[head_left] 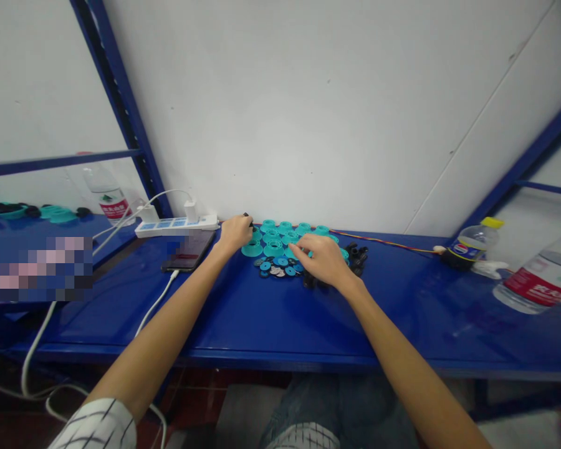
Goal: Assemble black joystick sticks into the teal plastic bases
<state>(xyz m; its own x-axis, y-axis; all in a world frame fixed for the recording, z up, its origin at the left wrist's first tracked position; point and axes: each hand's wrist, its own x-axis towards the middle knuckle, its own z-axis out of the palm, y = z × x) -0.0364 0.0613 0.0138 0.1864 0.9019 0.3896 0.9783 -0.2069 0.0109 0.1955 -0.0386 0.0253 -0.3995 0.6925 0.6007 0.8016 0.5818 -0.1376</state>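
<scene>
My left hand (235, 232) is closed at the left end of a cluster of teal plastic spools (280, 237), pinching a small black part (247, 216) near the wall. My right hand (321, 258) rests over the front of the cluster, fingers curled and pointing left toward small teal and grey discs (277, 268). Small black parts (358, 257) lie just to its right. What the right fingers hold, if anything, is hidden.
A blue metal shelf (262, 318) carries everything. A black phone (189, 251) on a white cable and a white power strip (177, 226) lie left of the hands. Bottles stand at the right (470, 249) (540, 284) and back left (107, 196). More teal parts (51, 213) sit far left.
</scene>
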